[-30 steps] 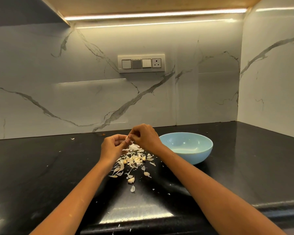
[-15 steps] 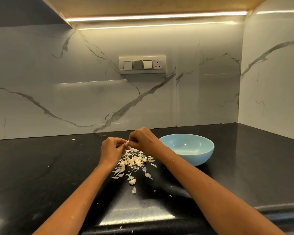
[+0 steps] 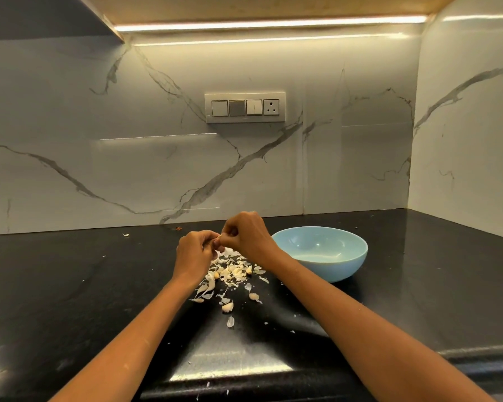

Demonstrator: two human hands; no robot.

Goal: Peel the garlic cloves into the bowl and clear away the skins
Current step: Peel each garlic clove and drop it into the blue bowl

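The left hand (image 3: 192,254) and the right hand (image 3: 246,235) meet above the middle of the black bench (image 3: 55,300), fingers curled, together pinching a small garlic clove (image 3: 217,238) between their fingertips; how far it is peeled is too small to tell. Near the front edge of the bench lie a few stray white flecks. Farther in, under and just in front of the hands, lies a loose pile of garlic skins (image 3: 230,271) with some cloves among them, one clove (image 3: 227,307) lying apart on the near side. To the right of the pile, just beside the right wrist, stands the light blue bowl (image 3: 320,252); no cloves show inside it. Behind, on the marble wall, sits a switch panel (image 3: 245,107).
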